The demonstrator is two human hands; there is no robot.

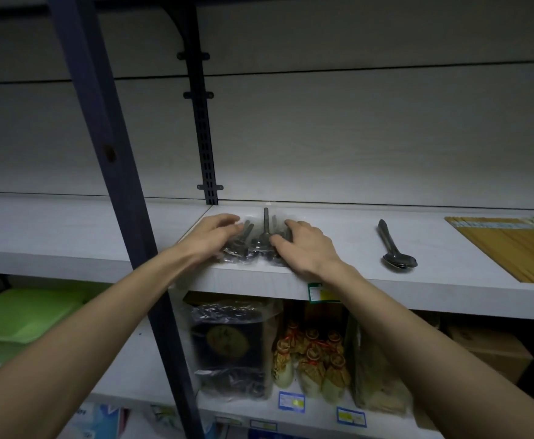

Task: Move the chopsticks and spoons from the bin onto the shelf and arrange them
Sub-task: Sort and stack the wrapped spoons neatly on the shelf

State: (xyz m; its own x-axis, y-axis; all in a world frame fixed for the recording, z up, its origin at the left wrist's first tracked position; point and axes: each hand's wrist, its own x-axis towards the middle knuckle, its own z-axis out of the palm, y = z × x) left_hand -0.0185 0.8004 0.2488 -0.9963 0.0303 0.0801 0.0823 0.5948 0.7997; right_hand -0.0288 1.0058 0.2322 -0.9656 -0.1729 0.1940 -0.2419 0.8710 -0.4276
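**Hands flank the spoon bag**

Our left hand (pixel 216 231) and right hand (pixel 303 243) rest with loosely curled fingers on the spoon bag (pixel 261 239) at the shelf (pixel 338 280) front edge, between them, equally near both. Handles point back toward the wall, bowls toward us. Loose spoons (pixel 394 248) and chopsticks (pixel 506 245) lie rightward.

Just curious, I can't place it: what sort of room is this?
Probably a shop aisle or its stockroom: price tags on the shelf edges, packaged goods below, and bundled chopsticks laid out on the shelf.
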